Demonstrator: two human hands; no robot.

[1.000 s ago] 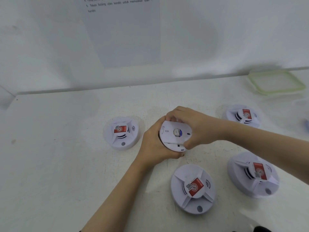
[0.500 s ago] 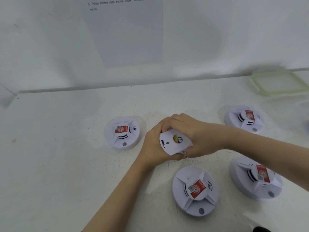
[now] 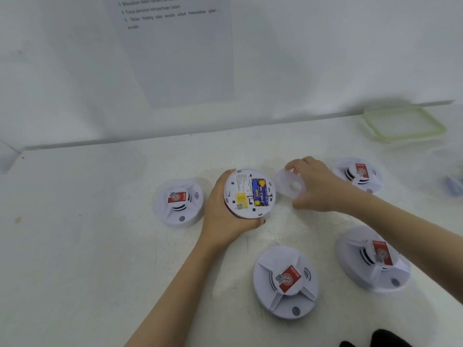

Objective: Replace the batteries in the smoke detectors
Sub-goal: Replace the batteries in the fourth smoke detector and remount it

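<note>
One smoke detector [image 3: 249, 194], batteries [image 3: 259, 192] showing, is being gripped by the left hand [image 3: 218, 216]; beside it, a cover [image 3: 288, 184] is being pinched by the right hand [image 3: 320, 189].

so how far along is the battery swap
Done: the back cover, held in the right grip, is off. In hand: the left grip holds the opened smoke detector, batteries seated. Left: four closed smoke detectors on the table.

White detectors [image 3: 285, 281] bear red labels [image 3: 290, 279]; blue-and-yellow batteries [image 3: 259, 192].
</note>
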